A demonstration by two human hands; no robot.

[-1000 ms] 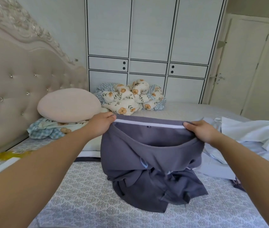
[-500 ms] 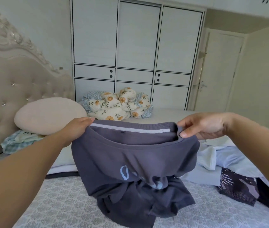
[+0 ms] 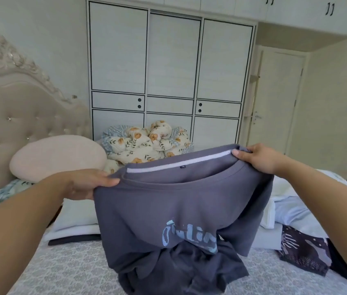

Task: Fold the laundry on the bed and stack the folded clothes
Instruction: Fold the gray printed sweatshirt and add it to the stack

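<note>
A grey-purple T-shirt [image 3: 177, 205] with light blue lettering hangs in front of me over the bed [image 3: 66, 271], its lower part bunched on the patterned cover. My left hand [image 3: 87, 184] grips the shirt at the left shoulder by the collar. My right hand [image 3: 257, 158] pinches the right shoulder, held higher than the left. The collar's white inner tape faces me. A loose pile of white and pale blue clothes [image 3: 291, 211] lies to the right, with a dark patterned garment [image 3: 304, 252] beside it.
A folded stack of pale and dark items [image 3: 72, 228] lies left behind the shirt. A pink pillow [image 3: 57, 158] leans near the tufted headboard [image 3: 19, 120]. A floral quilt [image 3: 147, 145] sits at the far side, before the white wardrobe [image 3: 168, 71]. A door [image 3: 279, 99] stands right.
The shirt has been lifted higher off the bed, showing its blue lettering. My right hand rose above the left, tilting the collar. The view has tilted upward.
</note>
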